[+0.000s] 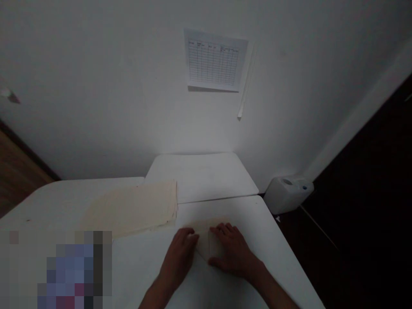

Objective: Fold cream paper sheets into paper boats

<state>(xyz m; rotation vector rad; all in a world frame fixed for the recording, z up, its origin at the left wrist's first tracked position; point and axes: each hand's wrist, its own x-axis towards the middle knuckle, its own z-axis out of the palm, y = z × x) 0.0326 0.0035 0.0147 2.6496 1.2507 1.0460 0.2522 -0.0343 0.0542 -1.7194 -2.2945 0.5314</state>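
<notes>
Since both your hands are down on the work, start there: the folded pale sheet [202, 244] lies on the near white table [148, 262], between your hands and partly under the right one. Your left hand [180, 253] is at its left side, fingers bent, thumb and fingertips close together by the sheet's edge; can't tell if you're pinching it or only resting on it. Your right hand [233, 253] is palm down over its right part, not closed into a grip, thumb apart from the fingers, thumb tip at the near edge and fingertips toward the far side. A crease or flap edge shows in the gap between your hands. Low on your left, a pixelated patch [74, 270] hides whatever is there. Ahead and left of your left hand, well apart from it, is a stack of pale sheets [138, 206], edges slightly uneven, lying across onto the left white table [64, 193]. Beyond, the far white table [199, 171] butts up near the wall [112, 86]. Off to your right, past the table edge, a white plastic container [286, 195] stands low by the wall. Up on the wall: a printed grid sheet [214, 62], text too small to read, with a narrow pale strip [246, 92] hanging slanted just right of it
</notes>
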